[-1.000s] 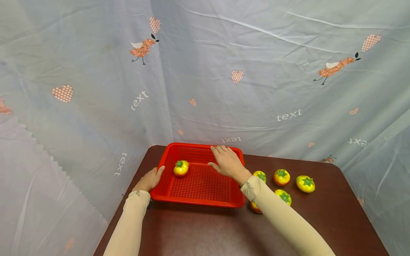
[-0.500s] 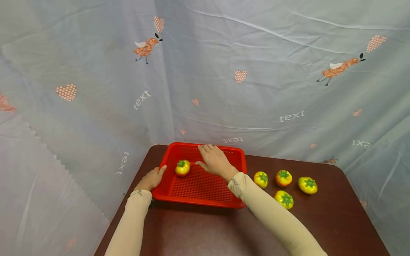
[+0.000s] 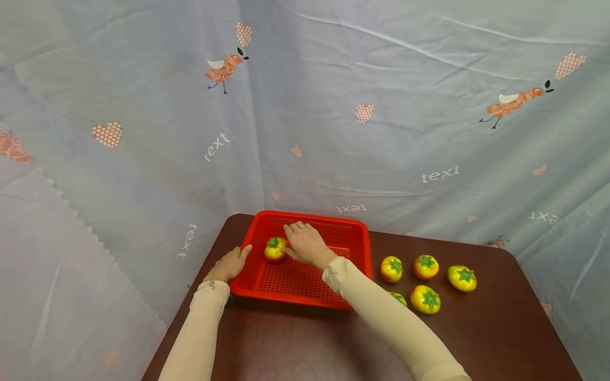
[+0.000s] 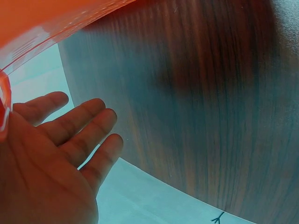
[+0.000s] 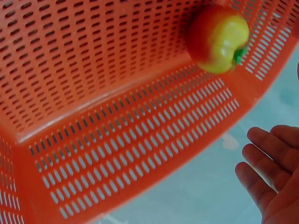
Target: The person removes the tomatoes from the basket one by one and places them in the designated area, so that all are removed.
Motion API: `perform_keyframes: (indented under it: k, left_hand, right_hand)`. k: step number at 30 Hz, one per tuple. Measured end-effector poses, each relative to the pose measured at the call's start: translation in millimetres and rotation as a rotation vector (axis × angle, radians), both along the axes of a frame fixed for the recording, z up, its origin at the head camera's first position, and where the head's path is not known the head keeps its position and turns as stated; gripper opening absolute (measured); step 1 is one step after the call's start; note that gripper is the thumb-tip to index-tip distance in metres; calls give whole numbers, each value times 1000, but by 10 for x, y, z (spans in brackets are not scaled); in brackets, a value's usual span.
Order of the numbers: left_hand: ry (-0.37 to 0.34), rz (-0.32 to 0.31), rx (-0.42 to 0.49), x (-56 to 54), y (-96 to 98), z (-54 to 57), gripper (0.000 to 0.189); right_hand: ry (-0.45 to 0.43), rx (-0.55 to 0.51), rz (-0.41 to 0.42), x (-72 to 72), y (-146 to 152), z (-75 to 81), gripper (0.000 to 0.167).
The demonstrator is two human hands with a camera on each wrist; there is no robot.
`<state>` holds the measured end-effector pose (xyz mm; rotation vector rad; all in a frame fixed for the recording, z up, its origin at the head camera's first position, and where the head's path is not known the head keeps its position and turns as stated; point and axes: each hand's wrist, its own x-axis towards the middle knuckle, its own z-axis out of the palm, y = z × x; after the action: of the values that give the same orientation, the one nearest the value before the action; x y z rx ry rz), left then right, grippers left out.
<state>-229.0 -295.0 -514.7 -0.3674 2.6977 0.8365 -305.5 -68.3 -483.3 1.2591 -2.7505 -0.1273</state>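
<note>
A red plastic basket [image 3: 305, 303] with slotted walls stands toward the back of the table. One glossy yellow-and-red fruit [image 3: 275, 250] with a green leafy top lies in its left part; the right wrist view also shows this fruit [image 5: 217, 39] against the slotted walls. My left hand [image 3: 231, 263] is at the basket's left rim with its thumb along the edge. Its fingers [image 4: 88, 140] are straight and spread outside the wall. Over the basket, my right hand [image 3: 307, 244] reaches in beside the fruit, its thumb close to it. Its fingers [image 5: 268, 161] look extended, with nothing in them.
Several similar fruits [image 3: 426, 267] lie on the dark brown table [image 3: 505, 317] to the right of the basket, one partly hidden by the right sleeve [image 3: 391, 323]. A grey-blue patterned cloth [image 3: 329, 169] hangs close behind and along the sides.
My right hand has moved left across the basket, up to the fruit inside. My left hand stays at the rim. The head view has shifted slightly.
</note>
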Motion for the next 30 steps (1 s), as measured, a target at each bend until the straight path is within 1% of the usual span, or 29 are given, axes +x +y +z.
perform_keyframes:
  k: [3,8,12,17,24,27,30]
  left_hand:
    - [-1,-7,-4,-4,6,13,73]
    - [17,-22,-31,2,16,18,71]
    - [24,-12,-32,9,26,26,70]
    - [22,-6,-31,12,32,23,69]
    - [14,1,-33,13,27,38,70]
    - [9,6,-29,8,30,39,69]
    - [7,2,-26,0,33,30,70]
  right_hand:
    - [-11,39,-10,-9,-75,-55,67]
    - [-19,96,-12,-11,-179,-160,67]
    - [-24,124,-23,-16,-253,-216,68]
    - [-46,144,-53,-18,-345,-276,71]
    - [-58,164,-86,-43,-432,-421,70]
    - [-49,172,-101,-51,-450,-436,69]
    - [-41,174,-135,-77,-466,-435,68]
